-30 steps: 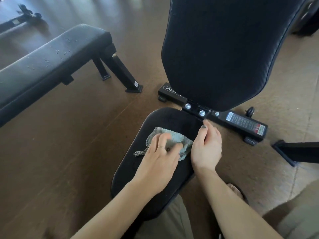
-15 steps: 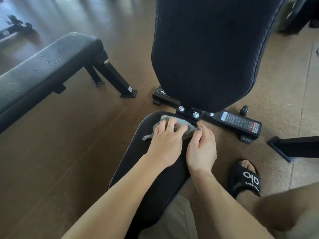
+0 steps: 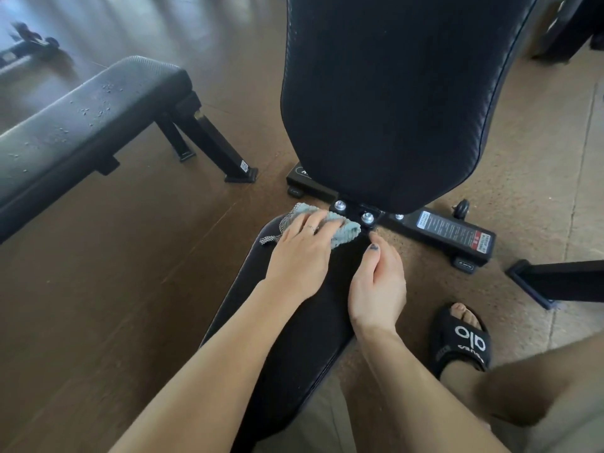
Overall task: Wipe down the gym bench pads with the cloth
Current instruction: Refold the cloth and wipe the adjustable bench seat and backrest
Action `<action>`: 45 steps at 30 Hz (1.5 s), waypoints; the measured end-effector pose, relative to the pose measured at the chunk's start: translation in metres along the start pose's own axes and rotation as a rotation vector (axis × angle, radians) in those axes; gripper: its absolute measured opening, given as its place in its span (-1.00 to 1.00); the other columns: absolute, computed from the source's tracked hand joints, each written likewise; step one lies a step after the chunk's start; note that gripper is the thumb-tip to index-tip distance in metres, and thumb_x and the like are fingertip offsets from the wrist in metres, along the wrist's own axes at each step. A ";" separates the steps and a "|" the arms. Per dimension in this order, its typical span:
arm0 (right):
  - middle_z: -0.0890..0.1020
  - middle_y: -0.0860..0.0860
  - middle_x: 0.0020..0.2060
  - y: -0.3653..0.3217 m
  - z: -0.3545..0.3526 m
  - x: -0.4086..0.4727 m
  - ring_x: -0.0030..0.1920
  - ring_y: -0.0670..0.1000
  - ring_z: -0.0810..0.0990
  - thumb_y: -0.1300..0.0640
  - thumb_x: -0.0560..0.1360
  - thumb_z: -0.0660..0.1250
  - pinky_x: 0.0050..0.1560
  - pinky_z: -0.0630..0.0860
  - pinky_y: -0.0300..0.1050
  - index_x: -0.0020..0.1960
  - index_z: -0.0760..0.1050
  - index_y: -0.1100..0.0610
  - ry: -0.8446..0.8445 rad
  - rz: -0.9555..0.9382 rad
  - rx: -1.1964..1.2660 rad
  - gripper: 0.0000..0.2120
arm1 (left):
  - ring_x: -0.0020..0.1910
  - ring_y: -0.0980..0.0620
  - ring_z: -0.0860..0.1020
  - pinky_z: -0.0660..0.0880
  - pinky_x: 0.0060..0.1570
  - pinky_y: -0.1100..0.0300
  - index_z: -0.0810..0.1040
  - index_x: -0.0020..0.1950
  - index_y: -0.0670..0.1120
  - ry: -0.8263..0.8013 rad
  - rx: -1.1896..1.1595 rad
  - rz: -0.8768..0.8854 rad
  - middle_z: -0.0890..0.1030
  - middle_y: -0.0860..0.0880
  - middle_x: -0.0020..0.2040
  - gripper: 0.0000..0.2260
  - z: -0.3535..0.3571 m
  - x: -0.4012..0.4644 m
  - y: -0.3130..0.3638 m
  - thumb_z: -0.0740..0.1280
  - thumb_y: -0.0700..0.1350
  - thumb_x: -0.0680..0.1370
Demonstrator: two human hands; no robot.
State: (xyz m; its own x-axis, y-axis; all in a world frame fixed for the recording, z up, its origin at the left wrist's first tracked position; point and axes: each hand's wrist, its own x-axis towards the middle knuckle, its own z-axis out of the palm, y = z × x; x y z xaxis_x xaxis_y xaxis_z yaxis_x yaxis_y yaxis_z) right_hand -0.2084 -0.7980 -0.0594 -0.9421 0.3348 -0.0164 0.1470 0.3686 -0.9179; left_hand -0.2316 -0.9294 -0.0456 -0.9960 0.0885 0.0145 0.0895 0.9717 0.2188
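Note:
The light blue cloth (image 3: pixel 343 228) lies bunched at the far end of the black seat pad (image 3: pixel 294 338), right by the hinge bolts (image 3: pixel 367 218). My left hand (image 3: pixel 302 253) presses down on it with fingers spread flat over the top. My right hand (image 3: pixel 377 282) rests on the seat pad's right edge with the thumb pointing forward, just right of the cloth and not touching it. The tall black back pad (image 3: pixel 392 103) rises steeply behind the hinge.
A flat black bench (image 3: pixel 81 125) with droplets on its pad stands at the left. The bench's base bar with a warning label (image 3: pixel 451 230) crosses the floor at the right. Another black frame foot (image 3: pixel 555 279) lies far right. My sandalled foot (image 3: pixel 461 338) stands beside the seat.
My left hand has pushed the cloth forward along the seat pad, from its middle up to the hinge end. My right hand has followed forward along the right edge.

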 end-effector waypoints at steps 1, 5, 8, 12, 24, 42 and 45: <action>0.54 -0.08 0.39 0.000 -0.001 -0.001 0.44 -0.09 0.41 -0.06 0.63 -0.02 0.50 0.30 -0.05 0.42 0.51 0.03 0.000 -0.009 -0.002 -0.50 | 0.57 -0.05 0.18 0.27 0.51 -0.01 0.27 0.57 0.06 -0.012 0.000 0.026 0.24 0.01 0.58 -0.54 -0.003 -0.015 0.000 0.19 -0.14 0.67; 0.54 -0.07 0.39 -0.002 0.000 -0.002 0.44 -0.08 0.41 -0.06 0.63 -0.02 0.49 0.28 -0.10 0.42 0.52 0.04 0.003 -0.008 -0.017 -0.49 | 0.61 0.05 0.11 0.22 0.53 0.08 0.28 0.58 0.07 -0.068 -0.062 0.147 0.20 0.08 0.62 -0.56 -0.013 -0.077 -0.016 0.11 -0.13 0.68; 0.54 -0.10 0.38 -0.001 0.002 -0.001 0.44 -0.11 0.40 -0.07 0.63 -0.02 0.41 0.24 -0.19 0.42 0.52 0.00 0.020 -0.011 -0.055 -0.50 | 0.60 0.03 0.15 0.16 0.53 0.09 0.34 0.55 0.07 -0.057 -0.060 0.191 0.26 0.07 0.60 -0.53 -0.014 -0.072 -0.026 -0.02 -0.06 0.65; 0.53 -0.12 0.39 0.000 0.004 -0.001 0.46 -0.11 0.39 -0.07 0.63 -0.03 0.44 0.25 -0.14 0.42 0.51 0.00 0.016 -0.021 -0.093 -0.49 | 0.63 -0.02 0.07 0.11 0.58 -0.04 0.26 0.59 0.10 -0.054 0.007 0.132 0.18 0.04 0.63 -0.54 -0.003 -0.007 -0.019 0.05 -0.11 0.68; 0.52 -0.09 0.41 -0.007 0.003 -0.005 0.48 -0.05 0.38 -0.08 0.63 -0.05 0.52 0.28 0.05 0.43 0.50 0.02 0.014 -0.019 -0.115 -0.47 | 0.59 -0.04 0.21 0.25 0.52 -0.04 0.46 0.47 0.01 -0.019 -0.108 0.193 0.34 0.03 0.57 -0.61 -0.009 -0.065 -0.017 0.17 -0.18 0.65; 0.53 -0.06 0.42 -0.001 0.002 0.002 0.49 -0.08 0.35 0.05 0.71 0.04 0.52 0.22 -0.09 0.44 0.51 0.09 0.005 -0.051 -0.172 -0.59 | 0.18 -0.15 0.53 0.50 0.06 -0.04 0.31 0.50 0.05 -0.118 -0.125 -0.300 0.43 -0.10 0.43 -0.65 -0.033 0.003 -0.062 0.06 -0.14 0.71; 0.53 -0.05 0.41 -0.004 0.002 0.000 0.49 -0.07 0.36 0.08 0.71 0.05 0.48 0.20 -0.13 0.43 0.51 0.11 0.011 -0.051 -0.159 -0.60 | -0.16 -0.07 0.47 0.39 -0.15 0.02 0.36 0.24 -0.06 -0.051 -0.317 -0.468 0.56 -0.14 0.01 -0.83 -0.039 -0.055 -0.072 0.04 -0.17 0.71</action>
State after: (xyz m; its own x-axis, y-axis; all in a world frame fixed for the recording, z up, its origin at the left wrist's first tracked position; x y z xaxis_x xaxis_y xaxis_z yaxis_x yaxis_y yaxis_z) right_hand -0.2095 -0.8013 -0.0569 -0.9465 0.3210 0.0335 0.1456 0.5173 -0.8433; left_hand -0.1831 -1.0132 -0.0240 -0.9268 -0.3181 -0.1998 -0.3755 0.7973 0.4725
